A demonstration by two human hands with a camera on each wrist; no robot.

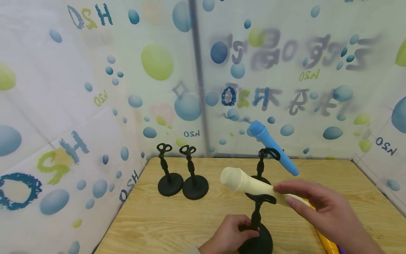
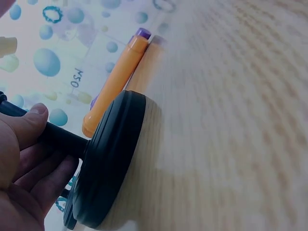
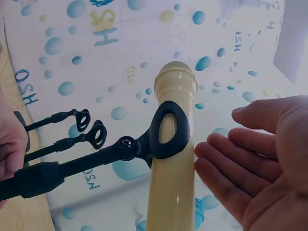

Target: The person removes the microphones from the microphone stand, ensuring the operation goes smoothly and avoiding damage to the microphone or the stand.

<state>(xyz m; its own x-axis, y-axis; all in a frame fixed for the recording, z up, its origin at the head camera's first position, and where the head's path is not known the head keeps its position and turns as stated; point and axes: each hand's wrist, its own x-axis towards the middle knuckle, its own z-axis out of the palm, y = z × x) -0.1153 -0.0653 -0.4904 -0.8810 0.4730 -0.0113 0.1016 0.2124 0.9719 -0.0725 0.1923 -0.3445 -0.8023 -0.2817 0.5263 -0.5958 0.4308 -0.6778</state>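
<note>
A cream microphone (image 1: 253, 185) lies tilted in the clip of a black microphone stand (image 1: 256, 215); the right wrist view shows the clip (image 3: 181, 130) around its body. My left hand (image 1: 229, 233) grips the stand's pole just above its round base (image 2: 113, 159), which rests on the table. My right hand (image 1: 330, 208) is beside the cream microphone's handle, fingers loosely bent and thumb apart. In the right wrist view those fingertips (image 3: 202, 150) lie next to the handle without wrapping it; whether they touch it, I cannot tell.
Behind, a blue microphone (image 1: 276, 148) sits in another black stand (image 1: 260, 167). Two stands with bare clips (image 1: 169, 185) stand at the back left. An orange microphone-like handle (image 1: 326, 243) and something purple lie at the right. Patterned sheets (image 1: 158, 106) enclose the wooden table (image 1: 142, 218).
</note>
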